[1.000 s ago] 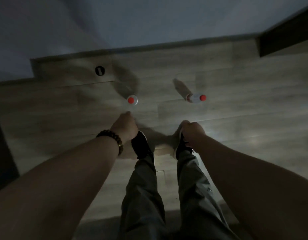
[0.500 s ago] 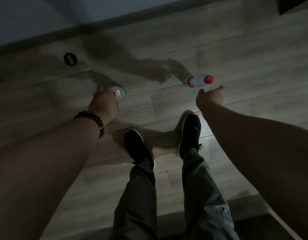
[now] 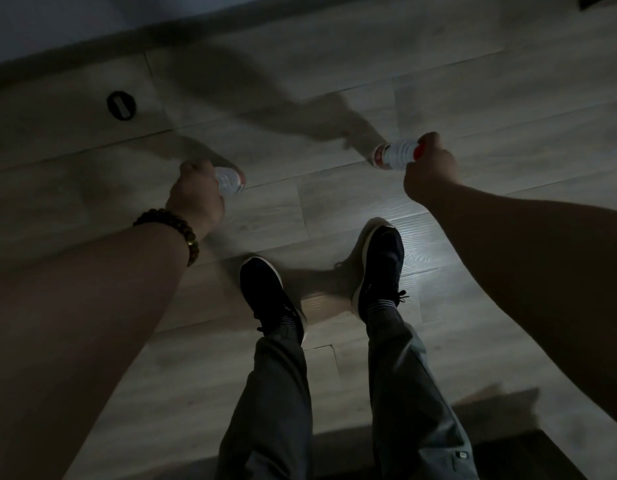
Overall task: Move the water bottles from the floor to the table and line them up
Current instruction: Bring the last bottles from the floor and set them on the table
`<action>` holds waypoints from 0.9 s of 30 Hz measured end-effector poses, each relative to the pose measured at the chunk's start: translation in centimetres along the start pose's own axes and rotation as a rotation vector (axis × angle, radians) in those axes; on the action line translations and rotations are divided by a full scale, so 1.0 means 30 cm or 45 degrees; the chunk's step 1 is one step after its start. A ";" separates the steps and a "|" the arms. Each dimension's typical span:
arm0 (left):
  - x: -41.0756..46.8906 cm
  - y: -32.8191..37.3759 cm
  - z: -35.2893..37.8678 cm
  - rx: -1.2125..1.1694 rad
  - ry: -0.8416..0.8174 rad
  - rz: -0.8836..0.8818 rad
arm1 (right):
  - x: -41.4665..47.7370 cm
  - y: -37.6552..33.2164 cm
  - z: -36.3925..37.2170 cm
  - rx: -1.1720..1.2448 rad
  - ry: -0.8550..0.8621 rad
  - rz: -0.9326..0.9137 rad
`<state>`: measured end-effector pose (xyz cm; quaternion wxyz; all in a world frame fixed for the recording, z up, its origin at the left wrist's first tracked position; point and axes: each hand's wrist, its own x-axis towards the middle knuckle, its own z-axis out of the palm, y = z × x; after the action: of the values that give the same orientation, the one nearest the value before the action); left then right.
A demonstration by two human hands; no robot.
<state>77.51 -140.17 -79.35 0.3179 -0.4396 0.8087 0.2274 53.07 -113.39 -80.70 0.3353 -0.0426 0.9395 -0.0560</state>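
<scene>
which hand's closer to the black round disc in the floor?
Left. The left hand, holding a bottle, is below-right of the black disc; the right hand, holding the other bottle, is far off to its right.

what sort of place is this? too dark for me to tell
Likely an indoor room, home or office, dimly lit. It has a wood-look plank floor, a dark skirting board along a plain pale wall, and a round dark disc on the floor, maybe a socket cover.

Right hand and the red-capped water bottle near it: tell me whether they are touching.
Touching. The head view shows the right hand curled round the cap end of the red-capped water bottle, covering most of its cap.
</scene>
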 end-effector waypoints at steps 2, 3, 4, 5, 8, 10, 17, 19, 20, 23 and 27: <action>0.009 0.007 -0.006 -0.024 -0.017 -0.045 | 0.005 0.000 -0.008 0.000 0.029 -0.007; 0.014 0.010 -0.010 -0.032 -0.020 -0.059 | 0.004 -0.001 -0.012 -0.010 0.029 -0.024; 0.018 0.013 -0.012 -0.038 -0.017 -0.061 | 0.000 -0.003 -0.015 -0.031 0.014 -0.047; 0.021 0.015 -0.013 -0.042 -0.013 -0.060 | -0.004 -0.003 -0.018 -0.052 -0.009 -0.070; 0.027 0.024 -0.013 -0.034 -0.007 -0.064 | -0.015 0.000 -0.021 -0.131 -0.050 -0.106; 0.031 0.020 -0.006 -0.034 0.000 -0.067 | -0.015 0.002 -0.019 -0.172 -0.057 -0.094; -0.001 -0.008 0.021 0.043 0.145 0.109 | -0.021 0.043 -0.017 -0.111 0.032 -0.141; -0.045 -0.003 0.016 0.034 0.183 0.155 | -0.056 0.044 -0.022 -0.112 0.059 -0.161; -0.073 0.001 0.007 0.027 0.181 0.169 | -0.081 0.041 -0.030 -0.104 0.063 -0.156; -0.174 0.030 -0.053 0.017 0.189 0.243 | -0.171 0.041 -0.075 0.007 0.039 -0.186; -0.373 0.079 -0.181 -0.015 0.143 0.342 | -0.367 0.040 -0.184 0.068 0.016 -0.307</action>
<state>78.38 -136.12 -67.38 0.2360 -0.3415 0.8754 0.2477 58.01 -110.49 -69.73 0.3215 -0.1458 0.9278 -0.1210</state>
